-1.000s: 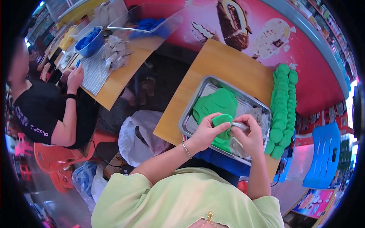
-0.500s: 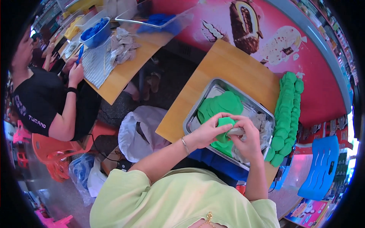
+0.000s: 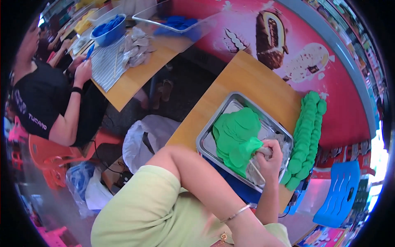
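My right hand (image 3: 270,161) is closed over the steel tray, gripping a grey lump (image 3: 265,152). A soft, bright green disc (image 3: 251,145) sticks out to the left of the fingers, against the lump. From the same hand a thin pale stick (image 3: 258,171) points down. Crossing my body to the lower right, my left arm ends in my left hand (image 3: 257,235) at the bottom edge, its fingers out of sight. Inside the tray (image 3: 224,161), overlapping green discs (image 3: 236,125) lie in a pile, with grey material (image 3: 279,138) in clear plastic beside them.
Rows of rounded green pieces (image 3: 306,131) line the table's (image 3: 214,105) right edge. A white bag (image 3: 144,133) stands left of it. At another table (image 3: 135,84), a person (image 3: 49,99) holds a blue item near a blue tub (image 3: 109,33). A blue stool (image 3: 337,193) is at right.
My left hand has left the green disc and swung to the lower right, the elbow rising. The right hand keeps the grey lump and disc, and a thin stick now shows below it.
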Demonstrator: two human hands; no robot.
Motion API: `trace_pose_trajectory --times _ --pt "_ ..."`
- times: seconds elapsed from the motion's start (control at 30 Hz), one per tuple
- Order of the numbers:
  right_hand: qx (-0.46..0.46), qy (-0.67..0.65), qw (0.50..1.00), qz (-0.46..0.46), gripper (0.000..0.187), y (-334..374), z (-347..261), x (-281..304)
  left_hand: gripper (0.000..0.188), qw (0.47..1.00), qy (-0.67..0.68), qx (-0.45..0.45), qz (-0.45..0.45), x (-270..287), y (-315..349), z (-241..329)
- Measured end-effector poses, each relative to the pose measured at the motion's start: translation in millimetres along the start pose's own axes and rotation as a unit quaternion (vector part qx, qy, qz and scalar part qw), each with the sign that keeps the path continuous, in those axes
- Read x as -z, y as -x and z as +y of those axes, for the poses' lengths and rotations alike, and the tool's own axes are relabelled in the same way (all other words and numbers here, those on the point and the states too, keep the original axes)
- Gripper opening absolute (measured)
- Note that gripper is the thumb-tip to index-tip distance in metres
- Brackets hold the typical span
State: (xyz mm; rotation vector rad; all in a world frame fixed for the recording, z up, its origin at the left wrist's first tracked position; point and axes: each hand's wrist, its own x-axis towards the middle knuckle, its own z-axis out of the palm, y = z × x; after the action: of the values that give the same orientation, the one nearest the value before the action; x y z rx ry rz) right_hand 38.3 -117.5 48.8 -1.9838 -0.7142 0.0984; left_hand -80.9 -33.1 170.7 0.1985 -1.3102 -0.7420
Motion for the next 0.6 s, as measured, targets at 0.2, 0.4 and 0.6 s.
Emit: trace_pose_trajectory --times 0.2,0.4,0.6 --pt "0.024 -0.011 1.000 0.011 0.022 6.5 5.8 9.2 0.058 0.968 0.237 0.025 -0.083 -7.7 -10.6 -13.2" --pt "0.003 -0.056 0.998 -0.009 0.021 3.4 2.0 9.1 0.074 0.948 0.318 0.023 -0.017 -13.1 -3.0 -15.3" --pt "0.004 -0.046 0.999 0.014 0.024 4.6 4.7 6.3 0.067 0.938 0.320 0.113 -0.067 -6.3 0.1 -22.8"
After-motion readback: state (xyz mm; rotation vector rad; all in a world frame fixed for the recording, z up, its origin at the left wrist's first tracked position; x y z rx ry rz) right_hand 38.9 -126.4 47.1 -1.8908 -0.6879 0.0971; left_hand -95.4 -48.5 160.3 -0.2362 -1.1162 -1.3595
